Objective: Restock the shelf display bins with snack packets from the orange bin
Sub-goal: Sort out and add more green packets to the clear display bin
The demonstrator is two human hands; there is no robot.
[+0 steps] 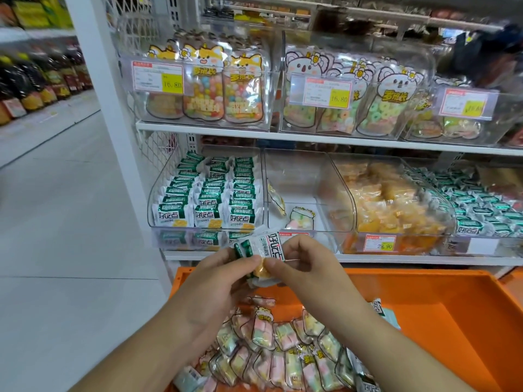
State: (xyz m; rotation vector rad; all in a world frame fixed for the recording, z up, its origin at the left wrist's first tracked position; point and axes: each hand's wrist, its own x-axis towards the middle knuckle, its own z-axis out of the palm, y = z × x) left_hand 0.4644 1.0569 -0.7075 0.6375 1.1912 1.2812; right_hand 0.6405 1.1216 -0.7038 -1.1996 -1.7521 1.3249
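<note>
Both your left hand (226,274) and right hand (300,264) pinch the green-and-white crinkly snack packets (261,250), long axis pointing to 1 o'clock. Their clear plastic display bin (158,193), nearly full, sits at 11 o'clock, nearer your left grip.

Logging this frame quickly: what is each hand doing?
Left hand: pinching the green-and-white snack packets.
Right hand: pinching the same packets.

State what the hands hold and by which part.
Both the left hand and right hand pinch green-and-white snack packets at their lower ends, above the orange bin.
</note>
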